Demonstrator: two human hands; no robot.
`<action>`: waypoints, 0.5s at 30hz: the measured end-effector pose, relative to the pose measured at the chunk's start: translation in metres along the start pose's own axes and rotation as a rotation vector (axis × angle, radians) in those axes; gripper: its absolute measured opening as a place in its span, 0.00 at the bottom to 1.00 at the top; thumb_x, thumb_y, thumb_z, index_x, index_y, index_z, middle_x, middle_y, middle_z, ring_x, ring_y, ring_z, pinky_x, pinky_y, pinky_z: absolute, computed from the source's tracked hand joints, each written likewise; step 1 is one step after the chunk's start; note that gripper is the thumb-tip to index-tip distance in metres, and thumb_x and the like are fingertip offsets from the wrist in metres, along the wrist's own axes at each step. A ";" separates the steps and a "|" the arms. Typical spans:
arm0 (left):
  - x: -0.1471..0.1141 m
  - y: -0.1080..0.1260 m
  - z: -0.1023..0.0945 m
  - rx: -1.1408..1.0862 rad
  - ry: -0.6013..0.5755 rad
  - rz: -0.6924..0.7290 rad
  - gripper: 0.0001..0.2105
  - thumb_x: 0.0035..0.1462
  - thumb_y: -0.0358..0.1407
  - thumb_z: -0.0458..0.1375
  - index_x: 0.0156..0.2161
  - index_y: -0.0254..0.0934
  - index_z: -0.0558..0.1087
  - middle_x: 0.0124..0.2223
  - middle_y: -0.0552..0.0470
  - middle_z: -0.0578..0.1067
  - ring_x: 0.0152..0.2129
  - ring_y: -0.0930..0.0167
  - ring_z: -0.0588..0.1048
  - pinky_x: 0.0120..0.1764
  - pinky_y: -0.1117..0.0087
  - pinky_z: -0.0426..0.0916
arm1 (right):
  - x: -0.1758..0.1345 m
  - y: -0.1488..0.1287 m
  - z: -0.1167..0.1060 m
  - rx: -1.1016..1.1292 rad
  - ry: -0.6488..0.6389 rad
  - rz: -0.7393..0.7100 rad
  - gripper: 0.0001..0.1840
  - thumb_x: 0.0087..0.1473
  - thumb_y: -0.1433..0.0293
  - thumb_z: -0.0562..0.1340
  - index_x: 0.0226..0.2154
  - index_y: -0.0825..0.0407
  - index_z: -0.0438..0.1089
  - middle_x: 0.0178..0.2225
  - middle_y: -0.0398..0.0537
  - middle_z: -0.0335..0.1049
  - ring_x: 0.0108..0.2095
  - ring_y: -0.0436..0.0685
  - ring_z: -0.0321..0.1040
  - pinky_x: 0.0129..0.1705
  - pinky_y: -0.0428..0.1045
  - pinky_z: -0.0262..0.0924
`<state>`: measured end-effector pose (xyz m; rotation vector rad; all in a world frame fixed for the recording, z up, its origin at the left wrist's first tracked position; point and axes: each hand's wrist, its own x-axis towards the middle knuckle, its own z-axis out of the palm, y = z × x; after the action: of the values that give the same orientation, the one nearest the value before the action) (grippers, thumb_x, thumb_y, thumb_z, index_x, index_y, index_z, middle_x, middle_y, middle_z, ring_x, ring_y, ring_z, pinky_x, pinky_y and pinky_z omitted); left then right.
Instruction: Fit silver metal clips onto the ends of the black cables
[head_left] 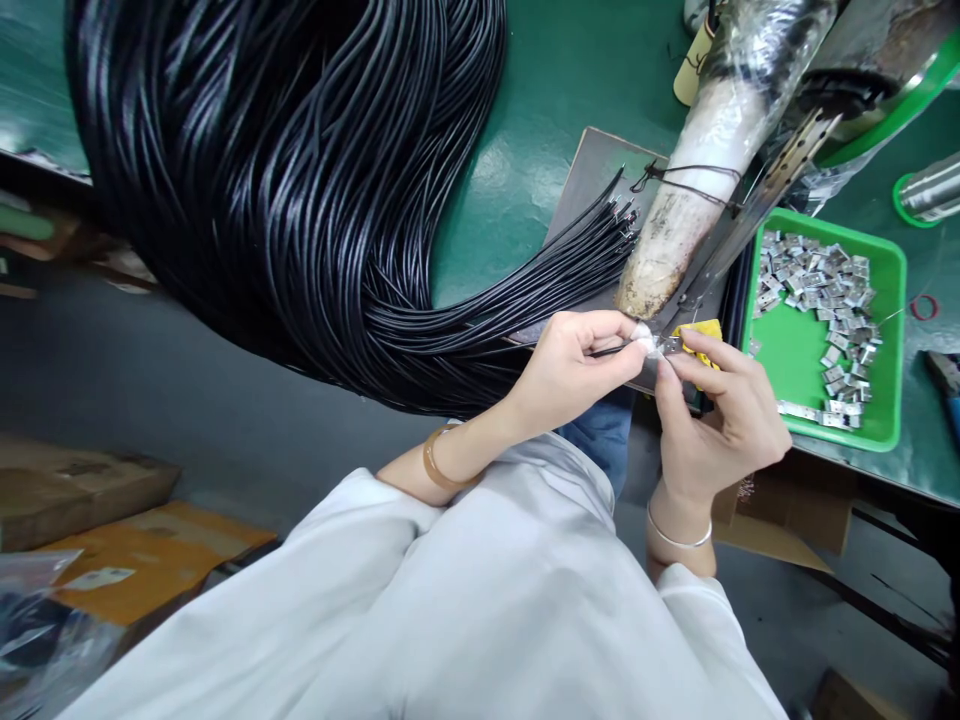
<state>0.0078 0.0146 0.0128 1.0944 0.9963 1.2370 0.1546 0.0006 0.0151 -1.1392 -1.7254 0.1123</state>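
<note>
My left hand (581,360) pinches a black cable (609,350) near its end, with white wrapping on the thumb and fingertip. Close against it, my right hand (720,405) has thumb and fingers closed on a small metal clip (670,345) at the cable's end. Just behind the fingers are a yellow piece (701,340) and the tip of a white tube-shaped duct (675,230) bound with dark wire. A large bundle of black cables (300,180) sweeps in from the left, its ends fanned over a grey board (592,180).
A green tray (795,365) of small metal clips (821,280) stands to the right. A solder spool (934,190), a red ring (924,307) and a tool (943,375) lie beyond it on the green table (540,110). Cardboard boxes (82,490) sit at lower left.
</note>
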 end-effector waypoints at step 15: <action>-0.007 0.004 -0.007 0.252 -0.197 -0.026 0.07 0.57 0.32 0.57 0.30 0.31 0.74 0.20 0.61 0.56 0.19 0.81 0.51 0.24 0.76 0.48 | -0.007 0.003 -0.020 0.058 0.029 0.174 0.04 0.56 0.74 0.65 0.34 0.50 0.74 0.32 0.42 0.78 0.29 0.51 0.77 0.30 0.47 0.71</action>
<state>-0.0002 0.0084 0.0157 1.3668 1.0295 0.9782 0.1724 -0.0111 0.0176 -1.2412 -1.5853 0.2502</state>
